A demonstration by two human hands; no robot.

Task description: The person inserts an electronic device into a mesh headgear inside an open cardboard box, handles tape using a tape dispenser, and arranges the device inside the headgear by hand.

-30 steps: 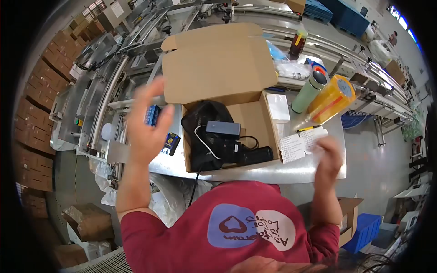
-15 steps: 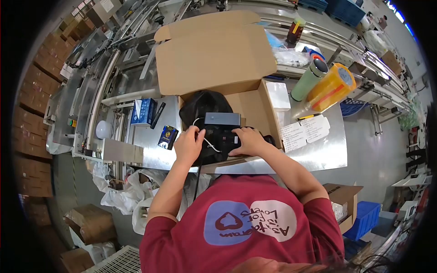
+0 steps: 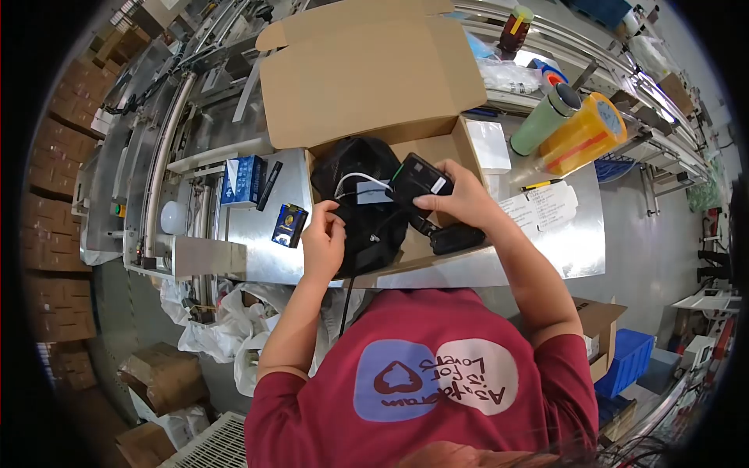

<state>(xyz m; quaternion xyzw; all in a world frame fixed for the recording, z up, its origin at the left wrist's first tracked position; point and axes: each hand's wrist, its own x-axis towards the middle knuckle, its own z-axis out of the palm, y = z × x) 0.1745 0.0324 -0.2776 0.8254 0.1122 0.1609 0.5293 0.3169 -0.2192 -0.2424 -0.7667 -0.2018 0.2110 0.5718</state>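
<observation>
An open cardboard box (image 3: 370, 74) lies on the metal table, its lid folded back. My right hand (image 3: 460, 195) grips a black device (image 3: 419, 181) with a white label, raised above the box. Beneath it a grey power bank (image 3: 374, 193) is partly hidden, and a white cable (image 3: 360, 176) arcs over it. At the box's left side my left hand (image 3: 323, 238) has its fingers curled at the edge of the black mesh bag (image 3: 355, 160); what they hold, if anything, is hidden. Another black item (image 3: 456, 238) lies in the box's near right corner.
Left of the box are a blue box (image 3: 243, 181), a black marker (image 3: 270, 186) and a small dark-blue pack (image 3: 289, 225). To the right stand a white box (image 3: 488, 147), a green bottle (image 3: 545, 119) and a yellow tape roll (image 3: 583, 134), near handwritten papers (image 3: 538, 207).
Both hands have come down from beside the box to its contents. My right hand has since lifted the black device, which now partly covers the power bank.
</observation>
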